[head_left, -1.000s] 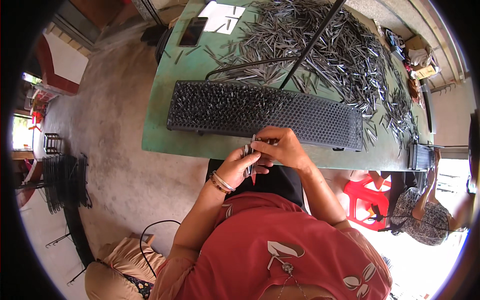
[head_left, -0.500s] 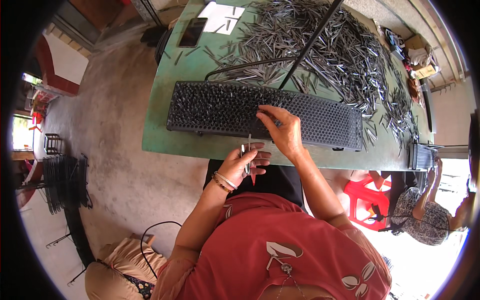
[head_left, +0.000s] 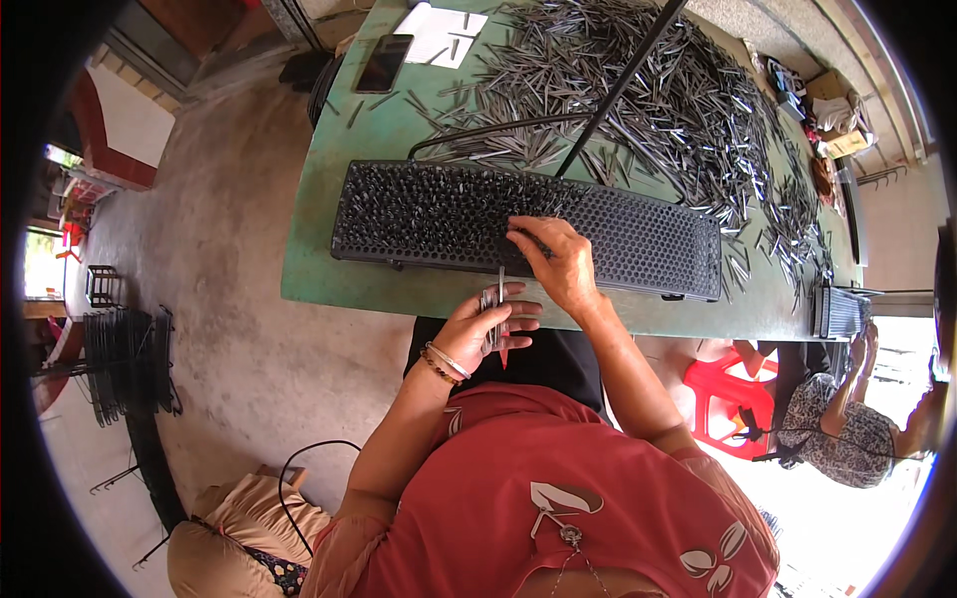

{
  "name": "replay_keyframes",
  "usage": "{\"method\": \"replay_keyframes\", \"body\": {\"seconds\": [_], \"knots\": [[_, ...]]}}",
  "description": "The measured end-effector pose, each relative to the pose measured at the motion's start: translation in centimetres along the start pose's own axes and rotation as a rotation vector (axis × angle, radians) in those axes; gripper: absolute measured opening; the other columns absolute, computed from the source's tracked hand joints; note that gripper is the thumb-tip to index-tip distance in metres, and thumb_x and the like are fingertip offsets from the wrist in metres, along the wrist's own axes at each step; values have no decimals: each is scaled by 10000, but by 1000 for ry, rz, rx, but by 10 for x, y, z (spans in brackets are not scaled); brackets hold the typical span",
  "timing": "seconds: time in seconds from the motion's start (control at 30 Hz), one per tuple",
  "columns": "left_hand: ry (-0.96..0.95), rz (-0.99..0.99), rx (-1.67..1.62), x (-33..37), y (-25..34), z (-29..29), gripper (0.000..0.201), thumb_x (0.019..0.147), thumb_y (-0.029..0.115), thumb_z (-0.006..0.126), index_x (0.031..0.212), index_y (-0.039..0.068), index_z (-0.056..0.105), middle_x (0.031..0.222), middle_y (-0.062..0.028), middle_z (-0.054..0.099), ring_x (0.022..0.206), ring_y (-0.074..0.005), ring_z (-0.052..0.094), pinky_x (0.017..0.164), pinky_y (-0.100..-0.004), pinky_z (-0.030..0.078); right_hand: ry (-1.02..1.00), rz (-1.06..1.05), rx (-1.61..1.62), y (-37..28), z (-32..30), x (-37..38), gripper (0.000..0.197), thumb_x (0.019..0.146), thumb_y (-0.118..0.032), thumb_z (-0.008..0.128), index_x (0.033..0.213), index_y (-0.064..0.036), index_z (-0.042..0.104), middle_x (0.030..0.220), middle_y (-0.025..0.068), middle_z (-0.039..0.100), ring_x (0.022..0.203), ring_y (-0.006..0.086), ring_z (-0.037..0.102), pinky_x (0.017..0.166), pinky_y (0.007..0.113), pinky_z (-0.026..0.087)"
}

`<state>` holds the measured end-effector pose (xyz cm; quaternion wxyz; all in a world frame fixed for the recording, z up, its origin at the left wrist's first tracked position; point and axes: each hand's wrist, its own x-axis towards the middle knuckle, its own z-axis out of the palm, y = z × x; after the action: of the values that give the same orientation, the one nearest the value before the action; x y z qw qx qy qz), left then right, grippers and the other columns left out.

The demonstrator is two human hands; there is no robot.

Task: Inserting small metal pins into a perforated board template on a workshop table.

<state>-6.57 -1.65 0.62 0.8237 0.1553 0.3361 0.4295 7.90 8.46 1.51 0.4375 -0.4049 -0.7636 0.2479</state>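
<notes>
A long black rack (head_left: 648, 239) with a honeycomb of holes lies along the near side of the green table. Thin dark strips (head_left: 419, 204) stand packed in the holes of its left part; the right part shows bare holes. My right hand (head_left: 563, 264) reaches over the middle of the rack, thumb and forefinger pinched at the border of the filled part. Whatever those fingertips hold is too small to make out. Just in front of the rack, my left hand (head_left: 478, 324) holds several thin strips (head_left: 501, 282) under its thumb, with one poking up toward the rack.
A large heap of loose strips (head_left: 638, 95) covers the far part of the table (head_left: 329, 229). A phone (head_left: 385, 64) and white paper (head_left: 439, 35) lie at the far left. Black metal bars (head_left: 623, 80) rise behind the rack. At right, a person (head_left: 847, 429) works near a red stool (head_left: 733, 399).
My right hand has shifted slightly left over the rack, its fingers still pinched. The strips in my left hand have shifted a little, and the protruding one stands straighter.
</notes>
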Motion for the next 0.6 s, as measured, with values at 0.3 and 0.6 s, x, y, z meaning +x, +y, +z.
{"method": "replay_keyframes", "body": {"seconds": [0.3, 0.6], "knots": [[-12, 29, 98, 0, -2, -4, 353, 935, 117, 493, 1271, 32, 427, 1140, -161, 594, 948, -217, 624, 753, -319, 537, -21, -150, -122, 3, 2, -3, 201, 755, -91, 698, 950, -50, 672, 951, 91, 645, 864, 265, 601, 758, 354, 467], [-42, 33, 11, -3, 2, 3, 329, 931, 94, 479, 1242, -8, 438, 1127, -186, 593, 943, -228, 623, 719, -317, 543, -74, -182, -178, -8, -6, -3, 196, 763, -87, 693, 953, -41, 678, 989, 86, 615, 888, 237, 580, 785, 349, 458]]}}
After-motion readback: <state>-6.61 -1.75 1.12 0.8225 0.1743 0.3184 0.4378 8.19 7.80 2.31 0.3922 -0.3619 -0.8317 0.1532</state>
